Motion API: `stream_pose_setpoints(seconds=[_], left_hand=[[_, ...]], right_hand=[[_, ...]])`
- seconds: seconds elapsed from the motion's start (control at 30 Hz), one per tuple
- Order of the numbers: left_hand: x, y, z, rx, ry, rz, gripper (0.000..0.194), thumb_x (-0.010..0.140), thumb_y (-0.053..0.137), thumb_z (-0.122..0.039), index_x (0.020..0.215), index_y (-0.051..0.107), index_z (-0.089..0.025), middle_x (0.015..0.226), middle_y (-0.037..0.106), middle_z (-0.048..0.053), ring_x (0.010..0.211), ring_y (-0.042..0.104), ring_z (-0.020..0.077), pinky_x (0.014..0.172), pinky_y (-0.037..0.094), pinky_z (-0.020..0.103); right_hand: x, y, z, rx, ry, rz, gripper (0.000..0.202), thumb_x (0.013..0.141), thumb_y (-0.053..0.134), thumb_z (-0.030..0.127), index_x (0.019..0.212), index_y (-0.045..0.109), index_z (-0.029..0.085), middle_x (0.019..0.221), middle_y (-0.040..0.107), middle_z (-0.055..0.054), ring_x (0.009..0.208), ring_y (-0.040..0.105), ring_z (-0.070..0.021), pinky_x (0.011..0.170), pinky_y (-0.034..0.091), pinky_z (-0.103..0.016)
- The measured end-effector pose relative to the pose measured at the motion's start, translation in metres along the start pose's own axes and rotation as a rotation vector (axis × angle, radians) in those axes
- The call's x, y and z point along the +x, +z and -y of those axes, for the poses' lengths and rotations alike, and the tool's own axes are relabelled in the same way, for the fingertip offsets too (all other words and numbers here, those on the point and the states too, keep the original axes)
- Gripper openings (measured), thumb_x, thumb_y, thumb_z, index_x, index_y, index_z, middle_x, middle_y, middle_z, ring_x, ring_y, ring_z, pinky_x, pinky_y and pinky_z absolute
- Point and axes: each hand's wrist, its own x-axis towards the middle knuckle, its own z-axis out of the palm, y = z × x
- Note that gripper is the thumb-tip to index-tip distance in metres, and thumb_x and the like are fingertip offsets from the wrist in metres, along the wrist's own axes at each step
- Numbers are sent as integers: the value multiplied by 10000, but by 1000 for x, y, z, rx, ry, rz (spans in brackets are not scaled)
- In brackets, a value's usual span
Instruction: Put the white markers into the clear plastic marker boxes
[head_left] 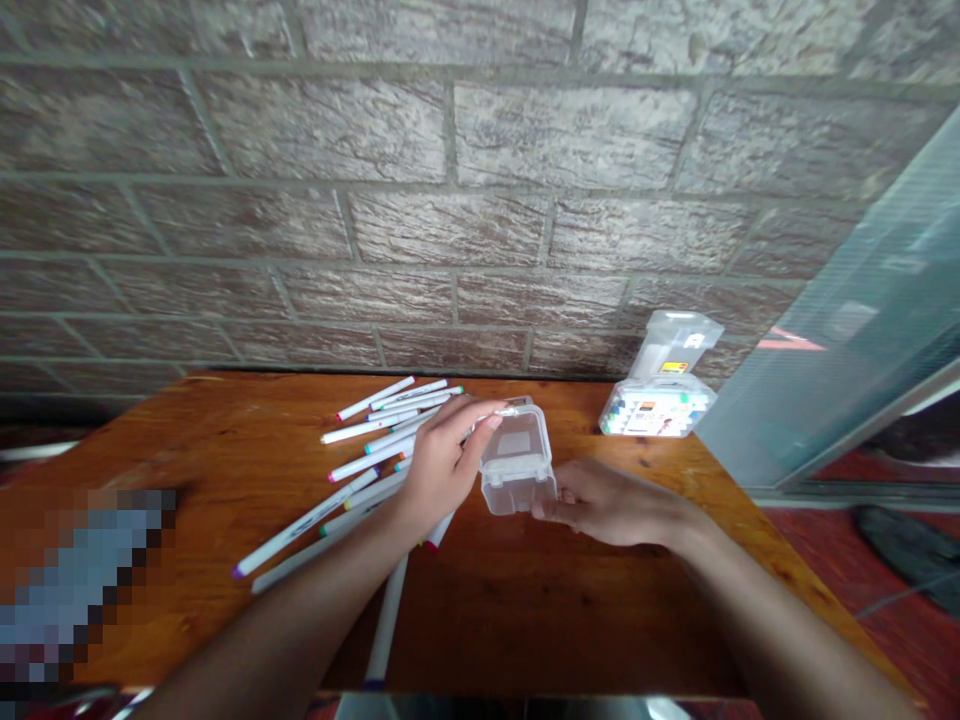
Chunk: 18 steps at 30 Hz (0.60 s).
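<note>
A small clear plastic box with its hinged lid raised is held between my hands above the table. My left hand pinches the lid's upper left edge with thumb and fingers. At the box's lower right side, my right hand grips the body, its fingertips partly hidden behind the plastic. I see nothing inside the box. Several white markers with coloured ends lie loose on the table, some beneath and behind my left hand and forearm. One marker lies apart near the front edge.
On the wooden table, a second clear box full of markers stands open at the back right. Behind the table rises a brick wall. A pixelated patch covers something at the left. A glass panel borders the right side.
</note>
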Motion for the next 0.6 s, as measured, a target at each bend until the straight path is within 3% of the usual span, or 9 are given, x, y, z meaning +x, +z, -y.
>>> stream_pose_setpoints(seconds=[0.2, 0.6], left_hand=[[-1, 4, -4, -6, 63, 5, 191, 1047, 609, -165, 1159, 761, -197, 1109, 793, 56, 1053, 730, 169, 953, 543, 277], [-3, 6, -8, -8, 91, 60, 192, 1041, 627, -185, 1176, 760, -214, 1093, 784, 58, 1030, 724, 184, 918, 548, 310]], right_hand=[[2, 2, -3, -51, 32, 48, 316, 978, 623, 460, 889, 706, 168, 820, 725, -42, 732, 619, -187, 621, 373, -275], [4, 8, -9, 24, 9, -23, 284, 874, 768, 382, 1091, 764, 198, 900, 775, -45, 802, 655, -227, 715, 459, -291]])
